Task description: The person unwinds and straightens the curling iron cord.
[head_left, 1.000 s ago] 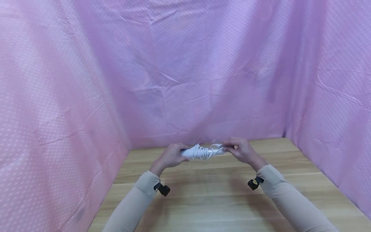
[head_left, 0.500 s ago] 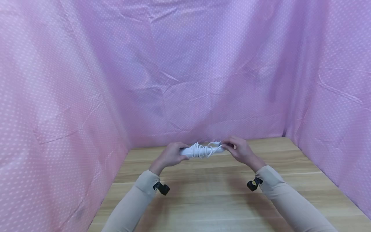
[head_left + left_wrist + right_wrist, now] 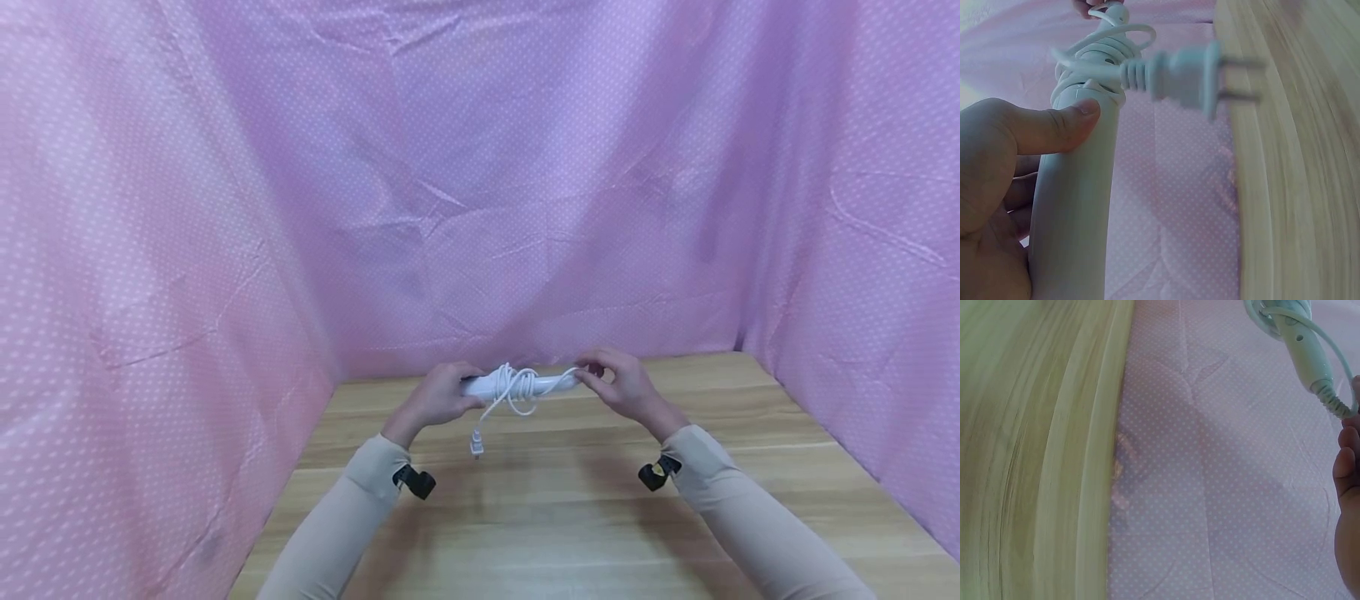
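Note:
A slim white appliance, looking like a hair straightener point(image 3: 482, 386), is held level above the table between both hands. Its white power cord point(image 3: 517, 388) is wound several times round the middle. My left hand point(image 3: 441, 393) grips the thick end; in the left wrist view the thumb point(image 3: 1063, 128) lies along the smooth body. At the narrow end my right hand point(image 3: 624, 390) pinches the cord, close to the ribbed cord sleeve point(image 3: 1332, 402). The two-pin plug point(image 3: 1186, 78) dangles on a loose length of cord, below the coils and nearer to me in the head view.
A wood-grain table point(image 3: 540, 517) lies under the hands. Pink dotted cloth point(image 3: 465, 208) hangs at the back and on both sides. Each wrist wears a small black camera on a strap.
The plug, earlier up beside the right fingers, has come away and swung down to the left, with a length of cord loosened. Both hands stay nearly in place.

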Motion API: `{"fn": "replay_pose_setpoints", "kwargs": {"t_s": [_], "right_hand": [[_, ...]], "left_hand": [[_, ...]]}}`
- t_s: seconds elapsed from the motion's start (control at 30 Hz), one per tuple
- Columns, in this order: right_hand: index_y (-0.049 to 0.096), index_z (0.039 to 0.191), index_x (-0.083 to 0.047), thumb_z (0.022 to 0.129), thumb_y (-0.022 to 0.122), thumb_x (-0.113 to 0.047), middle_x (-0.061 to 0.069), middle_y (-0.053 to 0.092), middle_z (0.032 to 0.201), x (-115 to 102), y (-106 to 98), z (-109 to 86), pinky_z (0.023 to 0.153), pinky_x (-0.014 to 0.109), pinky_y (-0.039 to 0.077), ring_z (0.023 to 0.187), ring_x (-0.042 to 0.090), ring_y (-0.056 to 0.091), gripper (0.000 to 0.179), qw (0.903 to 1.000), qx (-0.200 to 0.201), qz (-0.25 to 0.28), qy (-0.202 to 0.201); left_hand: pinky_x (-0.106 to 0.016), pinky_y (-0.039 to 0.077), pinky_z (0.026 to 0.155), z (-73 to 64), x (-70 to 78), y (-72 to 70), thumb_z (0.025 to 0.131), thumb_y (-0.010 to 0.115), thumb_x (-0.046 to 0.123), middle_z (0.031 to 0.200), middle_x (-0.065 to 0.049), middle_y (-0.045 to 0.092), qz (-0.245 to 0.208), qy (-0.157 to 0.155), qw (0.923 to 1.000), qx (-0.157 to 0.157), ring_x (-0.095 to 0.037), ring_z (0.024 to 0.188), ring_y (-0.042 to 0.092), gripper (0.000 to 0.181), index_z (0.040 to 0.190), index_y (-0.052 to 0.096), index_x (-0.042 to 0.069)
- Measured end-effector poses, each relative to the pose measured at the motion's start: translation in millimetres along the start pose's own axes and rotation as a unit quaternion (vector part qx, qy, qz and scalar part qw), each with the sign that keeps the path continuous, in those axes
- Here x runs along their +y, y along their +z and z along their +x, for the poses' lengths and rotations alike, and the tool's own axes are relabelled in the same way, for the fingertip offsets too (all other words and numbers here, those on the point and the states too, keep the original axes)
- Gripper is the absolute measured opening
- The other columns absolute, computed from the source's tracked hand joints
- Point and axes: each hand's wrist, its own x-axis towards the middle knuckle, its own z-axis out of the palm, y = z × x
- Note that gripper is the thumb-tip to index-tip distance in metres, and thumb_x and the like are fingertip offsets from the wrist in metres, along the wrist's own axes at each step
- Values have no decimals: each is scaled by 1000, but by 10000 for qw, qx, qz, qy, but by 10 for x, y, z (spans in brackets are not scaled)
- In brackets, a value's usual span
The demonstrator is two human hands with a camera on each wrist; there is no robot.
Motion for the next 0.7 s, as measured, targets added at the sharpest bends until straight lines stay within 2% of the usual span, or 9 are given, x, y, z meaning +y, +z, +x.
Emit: {"fn": "replay_pose_setpoints", "kwargs": {"t_s": [0.2, 0.37, 0.43, 0.6, 0.7], "right_hand": [[71, 93, 1, 71, 78, 13, 8, 67, 77, -115, -62, 58, 59, 27, 48, 68, 16, 57, 26, 9993, 279, 183, 152], [68, 93, 9, 72, 74, 17, 14, 66, 76, -413, -168, 158, 59, 22, 49, 66, 19, 57, 23, 9971, 220, 615, 381], [67, 94, 12, 73, 72, 18, 16, 64, 75, -513, -201, 180, 59, 19, 47, 66, 19, 56, 22, 9942, 149, 935, 516], [64, 97, 16, 76, 67, 22, 20, 62, 76, -587, -194, 162, 57, 18, 46, 68, 17, 55, 22, 9819, 39, 1710, 819], [63, 98, 16, 77, 66, 21, 22, 64, 79, -612, -152, 143, 57, 19, 47, 70, 15, 57, 21, 9771, -27, 1899, 962]], "left_hand": [[-33, 54, 79, 35, -23, -65, 74, 84, 19, 104, -7, 72, 13, 50, 10000, 69, -17, 90, 65, 42, 110, 71, 5], [-31, 54, 76, 83, -17, -137, 75, 84, 18, 102, -9, 72, -76, 99, 9999, -43, -16, 86, 65, 42, 111, 70, 2], [-31, 54, 75, 112, -9, -172, 75, 83, 19, 102, -9, 73, -116, 118, 9998, -98, -16, 85, 65, 43, 112, 70, 2], [-32, 54, 77, 199, 42, -280, 77, 82, 19, 105, -10, 71, -246, 38, 9994, -250, -18, 86, 65, 46, 117, 68, 1], [-33, 54, 78, 245, 85, -347, 78, 82, 20, 108, -11, 71, -255, 2, 9992, -306, -19, 87, 65, 48, 120, 67, 2]]}}
